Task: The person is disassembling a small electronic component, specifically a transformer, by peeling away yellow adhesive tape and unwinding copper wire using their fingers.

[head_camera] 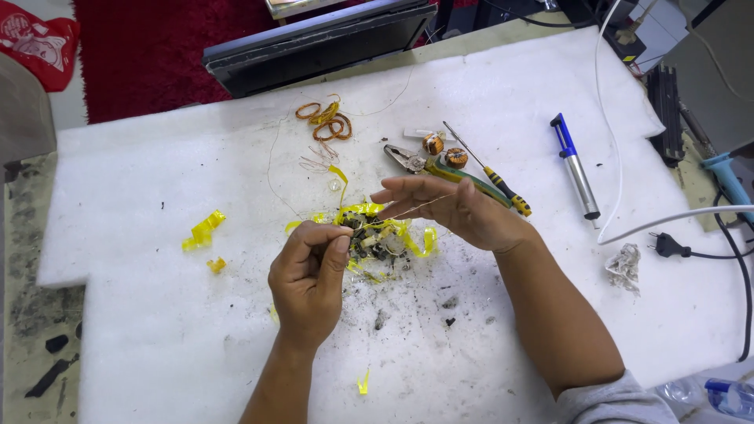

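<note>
My left hand [308, 271] pinches a small dark wound part [369, 239] that trails loose yellow tape [408, 234], just above the white foam mat [157, 196]. Fingers of my right hand [452, 208] are spread, and a thin wire [416, 207] runs taut from them toward the part. Dark crumbs and debris [385, 314] lie under my hands.
Behind my hands lie pliers [412, 159], a yellow-black screwdriver [495, 177], two small ring coils [445, 151] and copper wire loops [326, 119]. A blue desoldering pump [576, 167] lies right, near a white cable [667, 218] and black plug [667, 246]. Yellow tape scraps [203, 230] lie left.
</note>
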